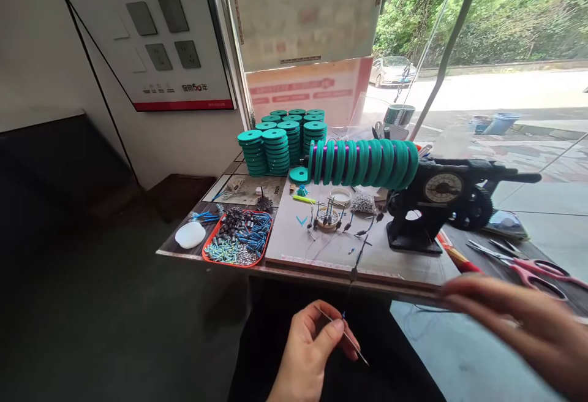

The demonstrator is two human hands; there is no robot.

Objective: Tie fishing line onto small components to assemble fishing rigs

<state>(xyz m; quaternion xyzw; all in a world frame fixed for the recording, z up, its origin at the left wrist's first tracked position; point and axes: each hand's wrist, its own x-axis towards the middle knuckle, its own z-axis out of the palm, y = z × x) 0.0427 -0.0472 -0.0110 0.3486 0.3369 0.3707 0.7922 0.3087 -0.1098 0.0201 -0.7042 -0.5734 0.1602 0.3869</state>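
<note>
My left hand is closed in front of the table edge, pinching a thin needle-like rod that slants down to the right. At its fingertips a small blue piece hangs on a dark line with black beads, which runs up onto the board. At the right, my right hand is blurred by motion near pink-handled scissors; whether it holds anything cannot be made out.
A black hand-cranked winder carries a row of green spools. Stacks of green spools stand behind. A red-rimmed tray holds small parts, beside a white lid. A round dish sits on the board.
</note>
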